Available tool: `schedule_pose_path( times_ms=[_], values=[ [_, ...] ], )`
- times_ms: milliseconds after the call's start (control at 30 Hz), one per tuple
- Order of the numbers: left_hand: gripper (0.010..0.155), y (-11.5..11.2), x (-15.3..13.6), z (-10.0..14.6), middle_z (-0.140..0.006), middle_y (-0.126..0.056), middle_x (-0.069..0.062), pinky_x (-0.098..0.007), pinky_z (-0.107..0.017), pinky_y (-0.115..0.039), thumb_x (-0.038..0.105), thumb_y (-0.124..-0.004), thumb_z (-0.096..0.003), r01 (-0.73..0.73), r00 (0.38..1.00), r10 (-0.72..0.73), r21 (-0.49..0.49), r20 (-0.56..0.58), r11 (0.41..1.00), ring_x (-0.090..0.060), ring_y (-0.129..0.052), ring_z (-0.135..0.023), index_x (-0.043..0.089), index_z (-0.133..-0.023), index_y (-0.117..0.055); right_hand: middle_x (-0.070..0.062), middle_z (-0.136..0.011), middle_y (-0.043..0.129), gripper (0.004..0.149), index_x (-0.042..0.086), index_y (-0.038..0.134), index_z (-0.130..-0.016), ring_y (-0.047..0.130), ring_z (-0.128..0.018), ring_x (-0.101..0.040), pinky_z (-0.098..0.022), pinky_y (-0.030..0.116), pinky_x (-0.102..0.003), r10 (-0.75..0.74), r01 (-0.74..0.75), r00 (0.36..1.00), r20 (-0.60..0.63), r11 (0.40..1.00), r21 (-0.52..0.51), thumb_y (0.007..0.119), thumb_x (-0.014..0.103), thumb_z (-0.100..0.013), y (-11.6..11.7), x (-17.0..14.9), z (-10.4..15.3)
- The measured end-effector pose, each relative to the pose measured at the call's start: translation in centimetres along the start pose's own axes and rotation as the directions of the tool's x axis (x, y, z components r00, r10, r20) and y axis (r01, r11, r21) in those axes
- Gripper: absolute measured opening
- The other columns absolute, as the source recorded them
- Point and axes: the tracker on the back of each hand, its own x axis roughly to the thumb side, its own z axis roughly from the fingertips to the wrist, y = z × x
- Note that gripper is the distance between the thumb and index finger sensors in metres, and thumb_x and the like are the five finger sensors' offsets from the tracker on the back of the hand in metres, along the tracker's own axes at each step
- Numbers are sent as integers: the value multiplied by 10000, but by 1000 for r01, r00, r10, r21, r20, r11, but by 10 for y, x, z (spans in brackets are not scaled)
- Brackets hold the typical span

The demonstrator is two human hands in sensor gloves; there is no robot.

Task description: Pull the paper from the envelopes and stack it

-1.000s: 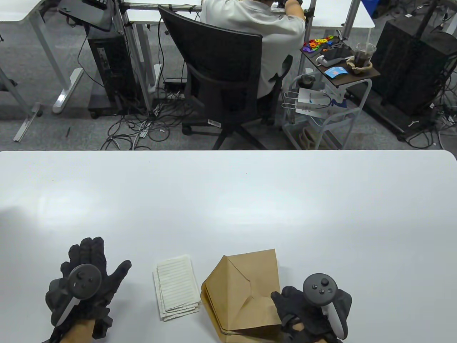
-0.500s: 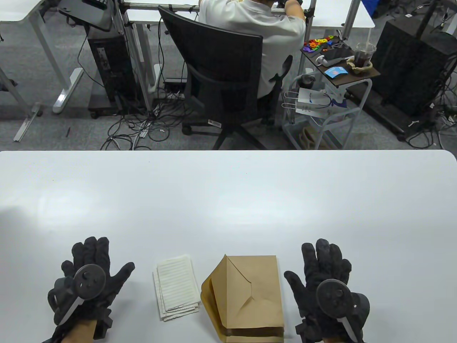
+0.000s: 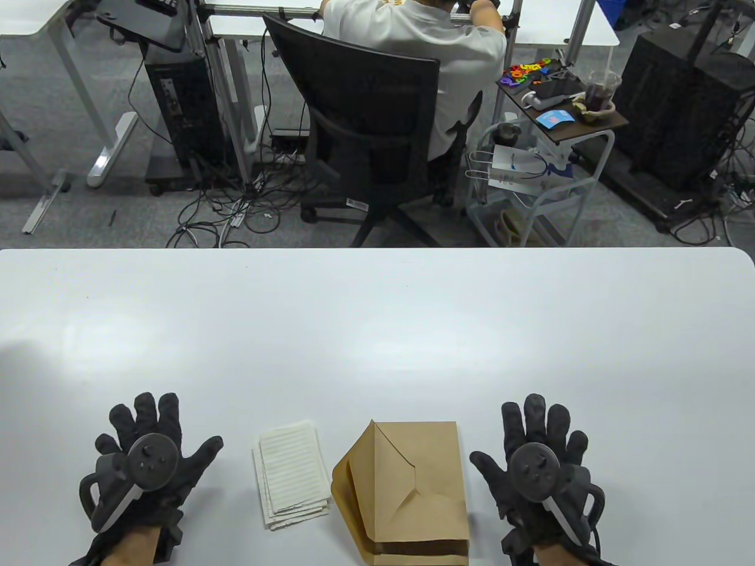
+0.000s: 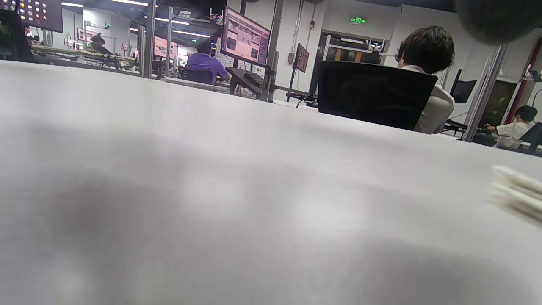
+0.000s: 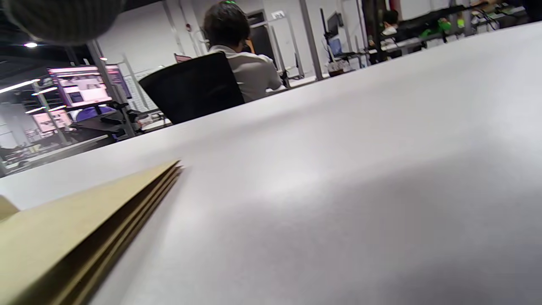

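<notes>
A stack of brown paper envelopes (image 3: 413,489) with open flaps lies near the table's front edge, right of centre; it also shows at the left of the right wrist view (image 5: 76,237). A small stack of white lined paper sheets (image 3: 293,474) lies just left of it and shows blurred at the right edge of the left wrist view (image 4: 518,190). My left hand (image 3: 147,460) lies flat and spread on the white table (image 3: 377,330), left of the paper, holding nothing. My right hand (image 3: 540,466) lies flat and spread to the right of the envelopes, apart from them, holding nothing.
Beyond the table's far edge a person sits in a black office chair (image 3: 365,130). A small cart (image 3: 554,118) with a drink cup and coloured items stands at the back right.
My right hand let go of the top envelope, which settled flat on the stack, and moved right to lie spread on the table. My left hand barely shifted.
</notes>
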Motion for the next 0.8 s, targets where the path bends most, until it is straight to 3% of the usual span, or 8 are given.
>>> schedule_pose_path(
  times_ms=[200, 800],
  values=[
    [1039, 4, 0, 1, -1248, -272, -142, -782, -719, -286, 828, -667, -459, 16, 1000, -17, 45, 11, 999, -565, -246, -1143, 216, -1208, -289, 64, -1182, 128, 860, 383, 333, -1090, 71, -1095, -338, -735, 105, -612, -10, 10, 1000, 8, 998, 56, 694, 656, -359, 3, 4, 4],
    [1014, 2, 0, 0, -1248, -295, -135, -775, -726, -284, 806, -670, -469, -15, 1000, 14, 34, 24, 999, -541, -255, -1153, 209, -1207, -315, 36, -1185, 164, 847, 363, 357, -1091, 132, -1099, -356, -744, 159, -615, -21, 21, 1000, 1, 996, 92, 690, 645, -364, 3, 6, 5]
  ],
)
